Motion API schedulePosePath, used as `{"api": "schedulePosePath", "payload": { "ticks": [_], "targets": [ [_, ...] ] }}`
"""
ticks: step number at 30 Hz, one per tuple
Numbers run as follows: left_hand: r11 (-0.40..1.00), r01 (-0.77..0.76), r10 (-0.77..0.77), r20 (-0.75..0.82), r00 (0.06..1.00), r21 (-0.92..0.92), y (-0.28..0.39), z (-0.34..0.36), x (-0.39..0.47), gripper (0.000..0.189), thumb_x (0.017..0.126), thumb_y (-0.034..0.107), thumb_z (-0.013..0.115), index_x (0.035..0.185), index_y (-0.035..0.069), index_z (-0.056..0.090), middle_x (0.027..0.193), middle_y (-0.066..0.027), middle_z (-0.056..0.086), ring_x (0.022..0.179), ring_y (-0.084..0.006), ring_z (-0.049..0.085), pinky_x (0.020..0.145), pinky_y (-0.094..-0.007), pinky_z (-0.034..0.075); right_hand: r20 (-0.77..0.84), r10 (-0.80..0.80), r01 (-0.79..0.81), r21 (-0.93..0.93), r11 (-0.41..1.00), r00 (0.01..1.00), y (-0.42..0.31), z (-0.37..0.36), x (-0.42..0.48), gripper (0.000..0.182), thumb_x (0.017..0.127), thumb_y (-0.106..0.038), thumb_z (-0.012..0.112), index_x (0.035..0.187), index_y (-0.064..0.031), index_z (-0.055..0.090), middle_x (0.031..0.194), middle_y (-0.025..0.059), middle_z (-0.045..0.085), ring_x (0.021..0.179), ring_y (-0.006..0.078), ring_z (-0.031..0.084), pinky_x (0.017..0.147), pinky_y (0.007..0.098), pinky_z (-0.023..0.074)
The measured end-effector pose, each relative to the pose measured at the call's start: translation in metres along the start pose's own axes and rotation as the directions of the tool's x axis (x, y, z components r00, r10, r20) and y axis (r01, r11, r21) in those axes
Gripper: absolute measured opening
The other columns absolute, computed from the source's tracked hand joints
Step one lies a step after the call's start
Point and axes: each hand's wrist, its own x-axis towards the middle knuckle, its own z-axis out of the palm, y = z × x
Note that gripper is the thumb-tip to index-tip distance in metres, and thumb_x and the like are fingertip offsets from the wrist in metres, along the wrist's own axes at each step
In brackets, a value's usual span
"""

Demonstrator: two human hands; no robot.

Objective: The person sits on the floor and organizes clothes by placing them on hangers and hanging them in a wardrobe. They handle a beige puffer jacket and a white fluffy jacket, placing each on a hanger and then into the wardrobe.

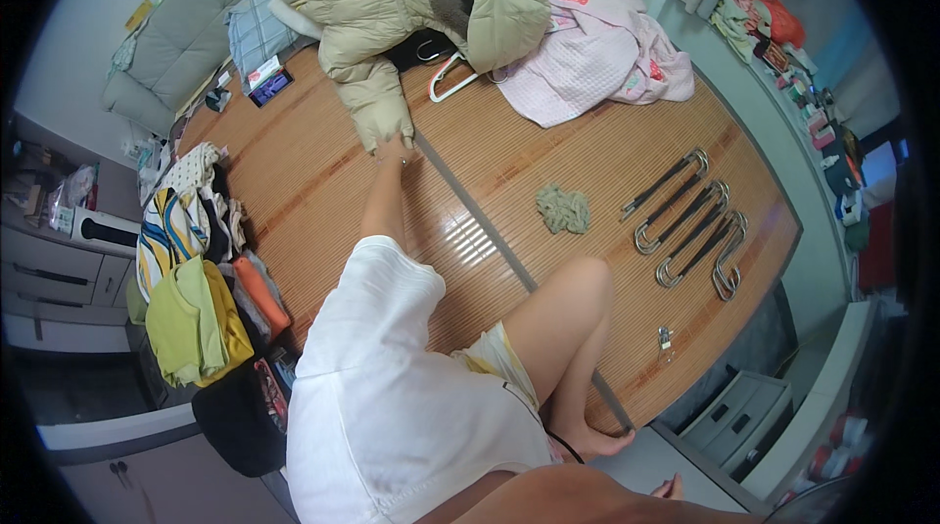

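A beige padded jacket (433,21) lies spread at the far side of a bamboo mat (308,149), its dark lining partly showing. My left hand (394,149) reaches out to the cuff of its near sleeve (371,98) and grips it; the fingers are partly hidden against the fabric. Just right of that sleeve, a white hanger (449,79) with orange trim pokes out from under the jacket. Low at the right edge of my body, only some fingers of my right hand (668,487) show past my arm, and whether they hold anything is unclear.
Several dark metal-ended hangers (683,223) lie in a row at right. Nearby are a crumpled green cloth (563,209) and a small metal item (664,338). A pink quilted blanket (587,68) touches the jacket. Folded clothes (187,326) line the left edge; a phone (271,87) lies beyond.
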Motion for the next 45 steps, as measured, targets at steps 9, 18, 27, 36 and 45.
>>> {"api": "schedulePosePath", "payload": {
  "ticks": [9, 18, 27, 36, 45],
  "targets": [
    [0.97, -0.027, 0.143, -0.48, 0.865, 0.24, -0.008, -0.019, -0.027, 0.075, 0.068, 0.031, 0.072, 0.126, 0.002, 0.035, 0.121, -0.0177, 0.045, 0.112, -0.0328, 0.046, 0.091, -0.0426, 0.039, 0.085, -0.282, 0.275, 0.081, 0.958, 0.956, -0.076, -0.008, 0.038, 0.027, 0.087, -0.011, 0.051, 0.112, -0.0018, 0.057, 0.078, 0.0134, 0.06, 0.059, 0.0178, 0.056, 0.056, 0.0281, 0.0467],
    [0.816, -0.53, 0.473, 0.263, 0.841, 0.23, 0.013, 0.006, -0.009, 0.023, 0.08, 0.013, 0.046, 0.089, 0.004, 0.065, 0.097, -0.0182, 0.062, 0.092, -0.0337, 0.059, 0.078, -0.0394, 0.047, -0.005, -0.257, 0.256, 0.107, 0.961, 0.967, -0.093, 0.014, 0.022, 0.027, 0.087, -0.014, 0.052, 0.111, -0.0018, 0.057, 0.079, 0.0125, 0.06, 0.059, 0.0163, 0.056, 0.056, 0.0283, 0.0463],
    [-0.012, -0.275, 0.999, -0.023, 0.035, -0.961, 0.083, -0.107, -0.313, 0.009, 0.077, 0.006, 0.05, 0.083, 0.001, 0.054, 0.062, 0.0012, 0.046, 0.06, -0.0043, 0.042, 0.05, -0.0241, 0.038, 0.452, -0.183, -0.405, 0.881, 0.245, 0.873, -0.269, 0.0, 0.068, 0.043, 0.093, -0.027, 0.041, 0.125, 0.0018, 0.039, 0.104, 0.0126, 0.055, 0.095, 0.0185, 0.053, 0.081, 0.0313, 0.044],
    [-0.176, -0.028, 0.66, -0.097, -0.745, -0.984, 0.114, -0.111, -0.506, 0.022, 0.086, 0.02, 0.056, 0.086, -0.001, 0.051, 0.076, -0.008, 0.057, 0.07, -0.0178, 0.056, 0.062, -0.0316, 0.045, 0.639, -0.613, -0.883, 0.392, -0.26, 0.464, -0.339, 0.018, 0.065, 0.043, 0.087, -0.015, 0.051, 0.125, -0.0003, 0.04, 0.103, 0.0086, 0.054, 0.098, 0.0163, 0.051, 0.086, 0.0297, 0.0406],
    [-0.044, -0.96, 0.949, -0.312, 0.046, -0.276, 0.166, -0.12, -0.285, 0.048, 0.071, 0.027, 0.069, 0.112, 0.007, 0.053, 0.107, -0.0105, 0.057, 0.1, -0.022, 0.054, 0.085, -0.0347, 0.042, 0.545, -0.76, -0.768, 0.633, 0.096, 0.353, -0.308, 0.036, 0.057, 0.05, 0.08, -0.008, 0.059, 0.126, -0.003, 0.04, 0.115, 0.0065, 0.05, 0.108, 0.017, 0.047, 0.092, 0.0287, 0.0372]
  ]
}}
